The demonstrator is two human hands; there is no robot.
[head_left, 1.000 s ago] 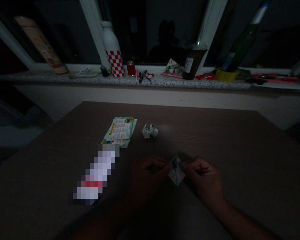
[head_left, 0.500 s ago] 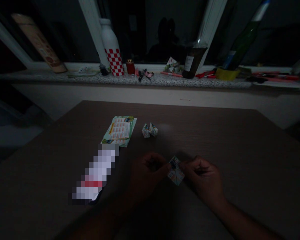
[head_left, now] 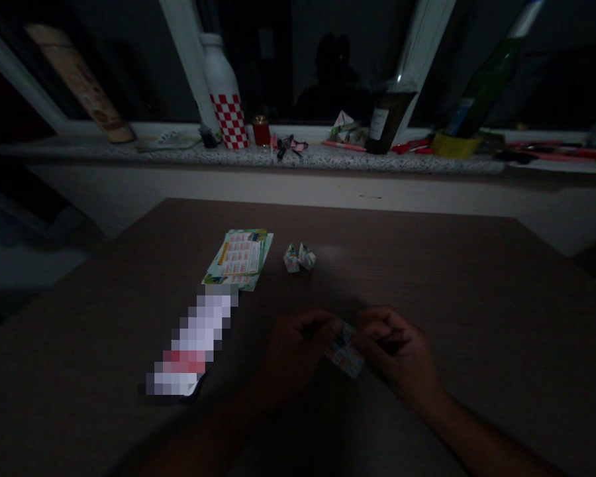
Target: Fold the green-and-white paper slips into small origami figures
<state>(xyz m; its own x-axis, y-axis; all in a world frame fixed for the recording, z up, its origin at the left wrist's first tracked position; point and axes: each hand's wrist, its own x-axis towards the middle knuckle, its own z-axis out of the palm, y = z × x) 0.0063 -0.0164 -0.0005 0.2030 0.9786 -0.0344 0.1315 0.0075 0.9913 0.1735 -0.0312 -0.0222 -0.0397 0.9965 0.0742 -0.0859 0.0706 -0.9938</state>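
A small folded square of printed paper (head_left: 346,361) is held between my two hands, low over the table. My left hand (head_left: 298,344) is closed, pinching its upper left edge between thumb and fingers. On the other side, my right hand (head_left: 397,344) is closed too, with thumb and fingertips at the paper's right edge. The dim light and slight blur hide the finer folds. Beyond my hands stands a folded paper figure (head_left: 299,258) with two pointed halves. Left of it lies a stack of printed calendar sheets (head_left: 238,258).
A phone (head_left: 193,344) with a blurred-out screen lies left of my hands on the brown table (head_left: 427,265). On the windowsill (head_left: 173,159) stand a red-checked white bottle (head_left: 228,99), a dark cup (head_left: 387,122), a green bottle (head_left: 491,79) and a tilted tan cylinder (head_left: 79,83).
The folded paper has turned and tipped slightly, its lower corner now further down and right. My right fingers have shifted at its edge. The stack and paper figure stay put.
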